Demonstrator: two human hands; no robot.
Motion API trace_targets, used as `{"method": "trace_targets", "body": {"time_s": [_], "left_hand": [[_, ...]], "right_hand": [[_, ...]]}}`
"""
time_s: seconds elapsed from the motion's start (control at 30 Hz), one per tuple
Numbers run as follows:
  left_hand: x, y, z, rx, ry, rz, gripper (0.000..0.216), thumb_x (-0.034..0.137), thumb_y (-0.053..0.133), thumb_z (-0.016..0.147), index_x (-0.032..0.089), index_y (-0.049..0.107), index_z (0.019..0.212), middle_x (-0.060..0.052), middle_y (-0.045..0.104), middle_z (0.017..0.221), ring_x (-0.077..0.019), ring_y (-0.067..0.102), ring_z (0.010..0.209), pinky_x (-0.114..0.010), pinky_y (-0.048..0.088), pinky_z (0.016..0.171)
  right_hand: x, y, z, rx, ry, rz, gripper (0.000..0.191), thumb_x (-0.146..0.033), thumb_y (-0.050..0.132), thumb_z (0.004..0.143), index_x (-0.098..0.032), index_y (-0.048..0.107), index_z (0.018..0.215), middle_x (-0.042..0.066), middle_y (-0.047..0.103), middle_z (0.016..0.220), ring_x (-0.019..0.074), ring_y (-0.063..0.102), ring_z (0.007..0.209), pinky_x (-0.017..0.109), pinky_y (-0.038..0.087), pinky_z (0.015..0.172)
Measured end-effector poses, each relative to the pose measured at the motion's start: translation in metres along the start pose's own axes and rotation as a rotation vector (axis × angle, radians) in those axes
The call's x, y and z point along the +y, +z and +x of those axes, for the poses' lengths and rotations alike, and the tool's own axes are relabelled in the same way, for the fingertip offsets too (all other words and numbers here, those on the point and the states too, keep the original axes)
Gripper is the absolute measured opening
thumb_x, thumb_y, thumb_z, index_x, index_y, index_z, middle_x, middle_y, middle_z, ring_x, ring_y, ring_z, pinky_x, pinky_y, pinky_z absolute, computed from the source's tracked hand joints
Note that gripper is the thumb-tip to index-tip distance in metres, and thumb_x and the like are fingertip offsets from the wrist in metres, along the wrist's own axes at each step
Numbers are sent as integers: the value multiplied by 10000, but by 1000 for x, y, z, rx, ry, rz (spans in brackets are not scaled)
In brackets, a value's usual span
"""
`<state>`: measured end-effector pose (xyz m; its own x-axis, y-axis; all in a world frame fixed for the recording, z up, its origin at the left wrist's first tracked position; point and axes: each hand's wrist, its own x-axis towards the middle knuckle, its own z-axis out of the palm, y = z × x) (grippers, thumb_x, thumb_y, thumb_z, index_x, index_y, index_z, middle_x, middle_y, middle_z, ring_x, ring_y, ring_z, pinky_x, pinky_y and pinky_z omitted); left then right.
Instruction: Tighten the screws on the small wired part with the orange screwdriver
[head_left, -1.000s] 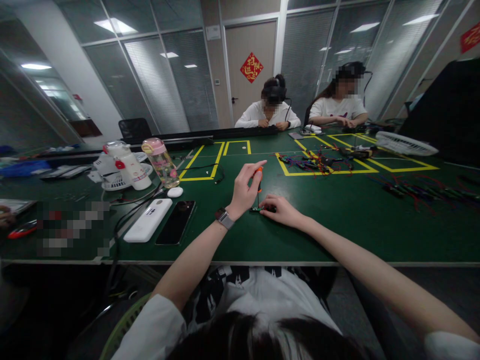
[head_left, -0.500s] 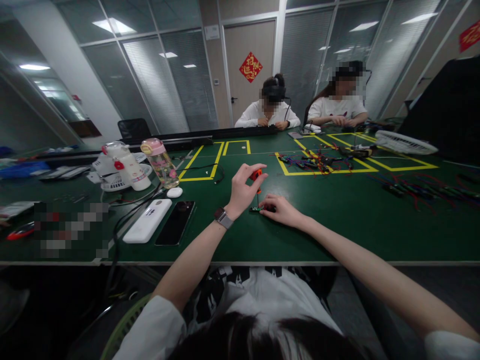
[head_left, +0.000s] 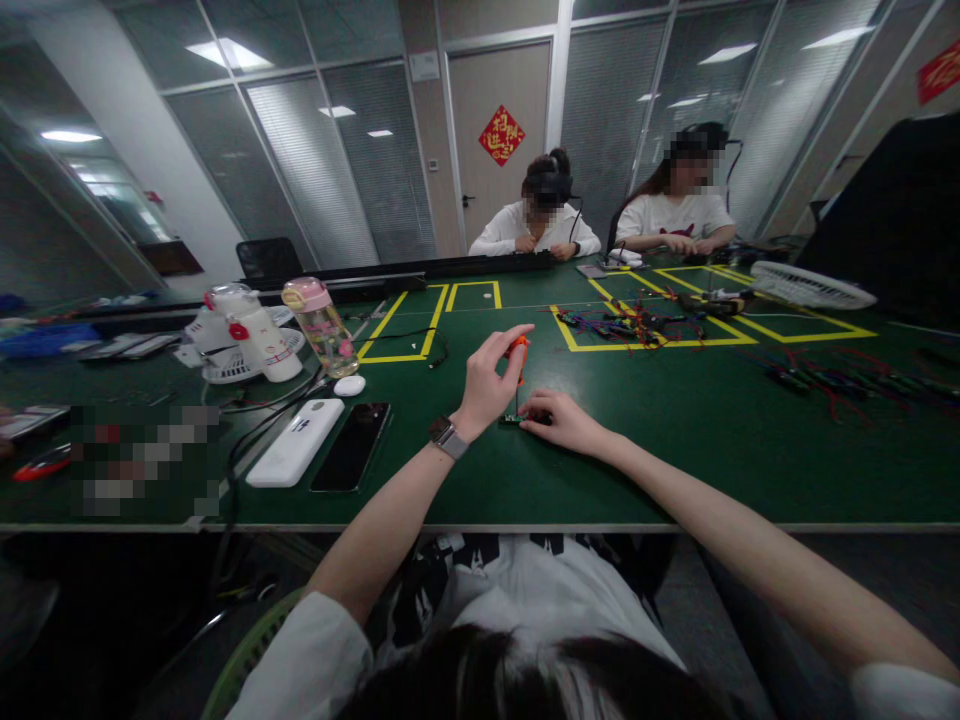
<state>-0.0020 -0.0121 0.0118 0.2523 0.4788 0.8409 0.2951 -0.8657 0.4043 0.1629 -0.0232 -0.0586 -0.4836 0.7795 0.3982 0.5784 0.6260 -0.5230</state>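
My left hand (head_left: 489,382) is closed around the orange handle of a screwdriver (head_left: 522,345), with the index finger stretched over its top. The screwdriver stands upright, and its thin shaft runs down to a small green circuit board (head_left: 511,419) on the table. My right hand (head_left: 559,420) pinches the board's right end between thumb and fingers, low against the green tabletop. Fingers hide that end of the board. Whether the screwdriver's tip sits in a screw is too small to tell.
A white power bank (head_left: 295,443), a dark phone (head_left: 350,447) and a white earbud case (head_left: 349,386) lie left of my hands. Behind them stand a pink-lidded bottle (head_left: 322,325) and a white cup (head_left: 270,345). Wired boards (head_left: 637,322) lie right; two people sit opposite.
The fingers of my left hand have drawn closer together around the screwdriver handle. My right hand and the board keep their place.
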Motion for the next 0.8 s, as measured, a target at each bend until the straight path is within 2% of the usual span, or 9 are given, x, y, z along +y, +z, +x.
{"method": "trace_targets", "body": {"time_s": [0.17, 0.23, 0.3, 0.4, 0.5, 0.63, 0.8], "left_hand": [[-1, 0, 1, 116, 45, 108, 153, 275, 594, 879, 215, 640, 1012, 3, 541, 791, -113, 524, 735, -238, 453, 701], [-1, 1, -1, 150, 46, 120, 148, 291, 606, 872, 214, 647, 990, 7, 514, 770, -113, 512, 722, -238, 451, 690], [0, 2, -2, 148, 49, 110, 177, 286, 543, 911, 208, 634, 1041, -8, 535, 812, -118, 524, 754, -243, 458, 708], [1, 3, -5, 100, 70, 63, 280, 231, 388, 972, 195, 564, 1186, -54, 592, 992, -135, 564, 916, -269, 468, 811], [1, 3, -4, 72, 73, 32, 317, 207, 345, 980, 191, 518, 1245, -69, 610, 1084, -143, 577, 1001, -283, 464, 862], [-3, 2, -2, 109, 39, 67, 280, 229, 425, 957, 194, 545, 1208, -43, 621, 968, -130, 581, 874, -259, 467, 776], [-3, 2, -2, 164, 33, 141, 199, 264, 551, 902, 186, 619, 1072, -14, 540, 829, -121, 512, 766, -245, 444, 726]], "right_hand": [[0, 0, 0, -4, 0, 3, 124, -201, 625, 798, -145, 692, 887, 43, 580, 813, 134, 558, 672, 260, 453, 643], [0, 0, 0, -1, -8, 3, 121, -200, 625, 798, -148, 691, 884, 39, 578, 805, 133, 558, 669, 258, 452, 639], [1, 0, 0, 2, -12, 0, 122, -202, 624, 799, -153, 691, 888, 36, 578, 797, 132, 554, 662, 257, 449, 635], [1, 1, 0, 3, -14, 3, 127, -205, 625, 799, -150, 692, 892, 39, 583, 802, 130, 555, 662, 256, 449, 637], [1, 0, 1, 3, -10, 4, 127, -205, 626, 799, -148, 694, 890, 39, 583, 807, 129, 556, 666, 254, 448, 642], [0, -1, 0, -2, -4, 3, 131, -200, 626, 798, -150, 695, 898, 39, 582, 816, 126, 552, 661, 250, 442, 633], [1, -1, 0, -1, -11, -14, 131, -196, 627, 798, -154, 697, 900, 36, 577, 806, 128, 551, 664, 250, 439, 638]]}}
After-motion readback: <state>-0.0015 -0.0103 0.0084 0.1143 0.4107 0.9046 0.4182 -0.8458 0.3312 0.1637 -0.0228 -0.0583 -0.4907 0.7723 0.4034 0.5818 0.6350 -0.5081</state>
